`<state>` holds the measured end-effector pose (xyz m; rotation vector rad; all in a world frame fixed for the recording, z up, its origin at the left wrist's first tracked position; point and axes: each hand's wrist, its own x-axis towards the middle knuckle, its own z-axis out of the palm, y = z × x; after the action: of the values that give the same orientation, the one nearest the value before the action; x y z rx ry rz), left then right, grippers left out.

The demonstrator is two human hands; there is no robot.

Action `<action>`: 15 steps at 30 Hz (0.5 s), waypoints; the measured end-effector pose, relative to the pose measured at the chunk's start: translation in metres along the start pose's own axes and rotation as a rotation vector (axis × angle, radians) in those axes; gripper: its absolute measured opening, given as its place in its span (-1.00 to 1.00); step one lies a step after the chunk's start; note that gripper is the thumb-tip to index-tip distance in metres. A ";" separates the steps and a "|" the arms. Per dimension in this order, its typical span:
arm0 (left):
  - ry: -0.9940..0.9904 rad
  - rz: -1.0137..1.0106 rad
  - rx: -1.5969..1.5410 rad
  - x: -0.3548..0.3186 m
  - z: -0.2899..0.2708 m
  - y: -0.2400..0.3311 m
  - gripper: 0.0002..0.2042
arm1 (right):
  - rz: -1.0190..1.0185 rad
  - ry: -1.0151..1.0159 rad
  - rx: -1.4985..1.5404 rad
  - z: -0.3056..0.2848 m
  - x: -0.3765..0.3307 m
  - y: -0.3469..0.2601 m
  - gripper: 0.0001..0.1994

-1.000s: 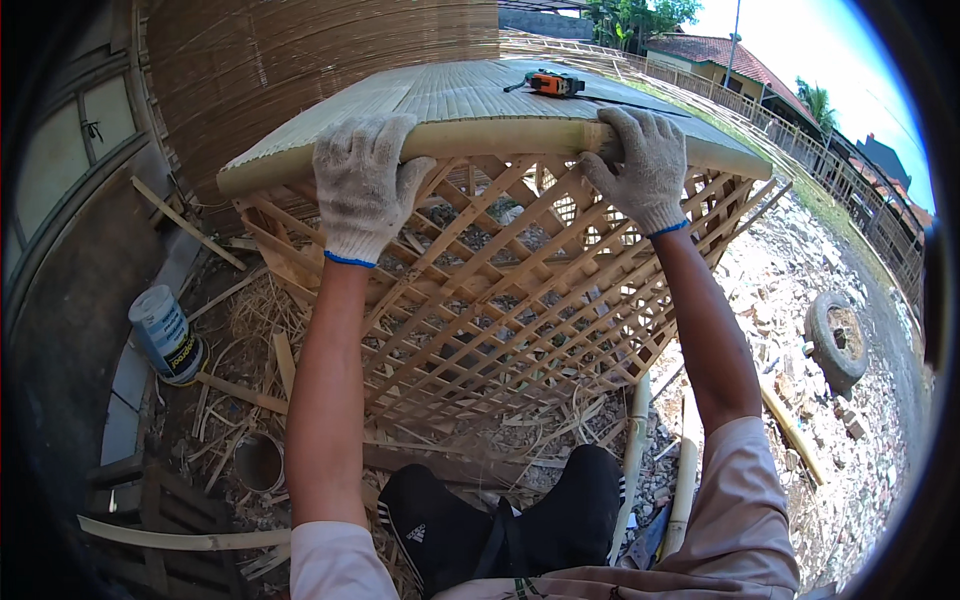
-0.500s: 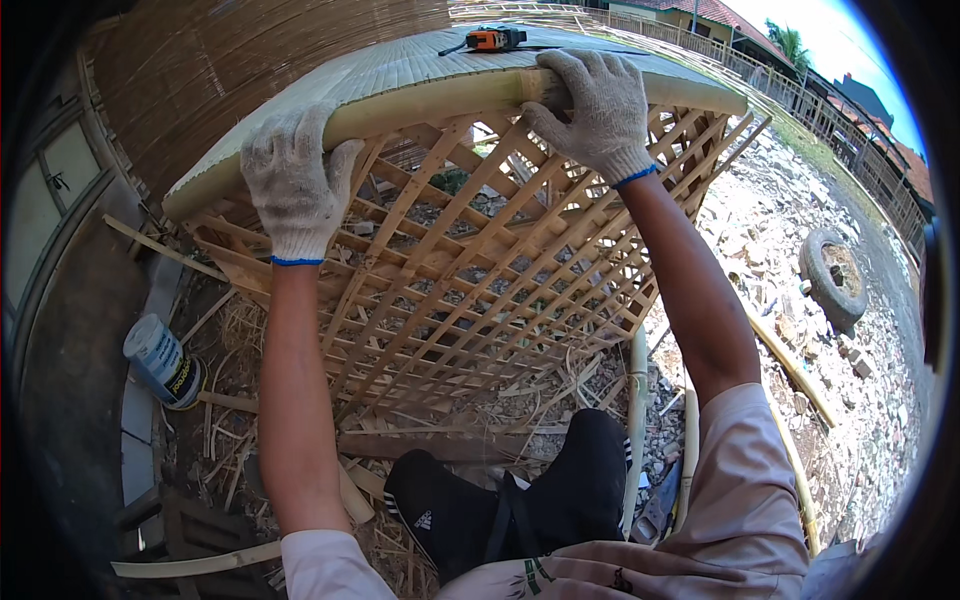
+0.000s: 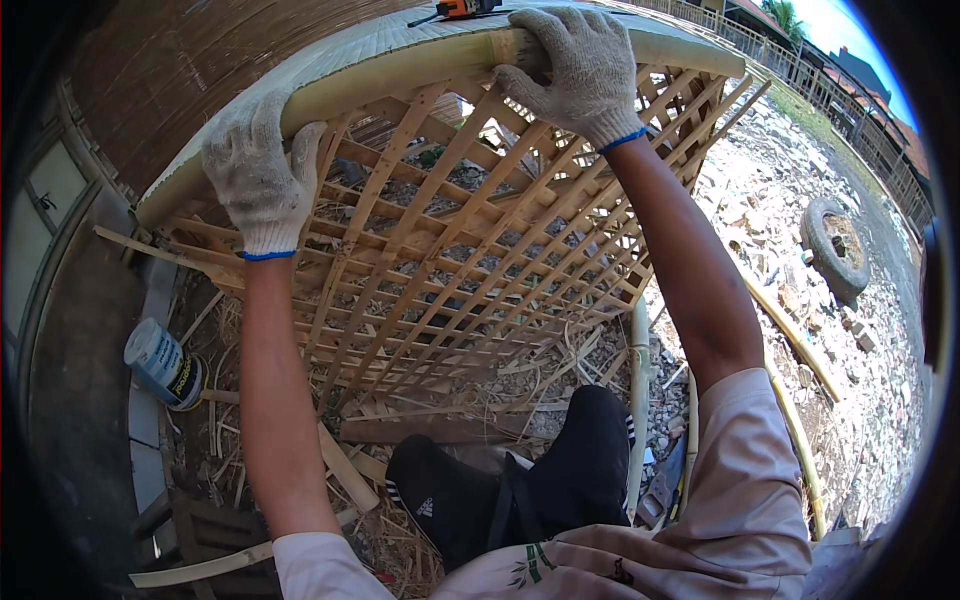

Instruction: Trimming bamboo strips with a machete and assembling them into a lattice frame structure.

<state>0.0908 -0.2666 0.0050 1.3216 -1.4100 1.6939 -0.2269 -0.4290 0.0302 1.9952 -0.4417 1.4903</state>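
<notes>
Both my hands wear pale knitted gloves with blue cuffs and grip a thick bamboo pole (image 3: 400,75) along the near edge of a slatted bamboo top (image 3: 345,48). My left hand (image 3: 260,170) wraps the pole toward its left end, thumb on the near side. Farther right, my right hand (image 3: 578,72) is closed over the pole beside a dark node. Below the pole slopes a crisscross lattice of bamboo strips (image 3: 440,230). An orange and black tape measure (image 3: 468,8) lies on the top, cut off by the upper picture edge.
A white and blue bucket (image 3: 163,365) stands at the left by the wall. Bamboo offcuts and shavings (image 3: 345,470) litter the ground by my knees. At the right are an old tyre (image 3: 836,248), rubble (image 3: 760,220) and bamboo poles (image 3: 795,440). A woven panel (image 3: 200,90) rises behind.
The pole, lattice and both gripping hands sit slightly higher and farther left in view. The tape measure has shifted up with the top. Both hands keep their hold.
</notes>
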 end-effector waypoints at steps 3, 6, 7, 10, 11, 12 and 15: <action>-0.014 -0.007 0.001 -0.001 -0.001 -0.001 -0.51 | 0.044 -0.055 -0.008 0.001 0.000 -0.003 -0.38; -0.011 -0.009 -0.001 0.002 -0.001 0.001 -0.50 | -0.006 -0.049 -0.174 0.015 -0.007 0.007 -0.38; -0.004 -0.008 0.001 0.003 -0.001 0.002 -0.50 | 0.001 -0.058 -0.186 0.017 -0.008 0.009 -0.38; -0.035 -0.037 -0.004 0.004 -0.004 0.003 -0.50 | 0.010 -0.063 -0.129 0.019 -0.007 0.010 -0.39; -0.033 -0.034 -0.023 0.004 -0.004 0.003 -0.49 | 0.012 -0.072 -0.134 0.018 -0.006 0.009 -0.39; -0.026 -0.032 -0.044 0.005 -0.003 0.004 -0.49 | 0.005 -0.061 -0.142 0.016 -0.007 0.010 -0.39; -0.034 -0.034 -0.050 0.005 -0.006 0.008 -0.48 | 0.029 -0.096 -0.085 0.011 -0.008 0.009 -0.40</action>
<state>0.0798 -0.2639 0.0064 1.3454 -1.4323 1.6108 -0.2262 -0.4439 0.0233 2.0068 -0.5670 1.3745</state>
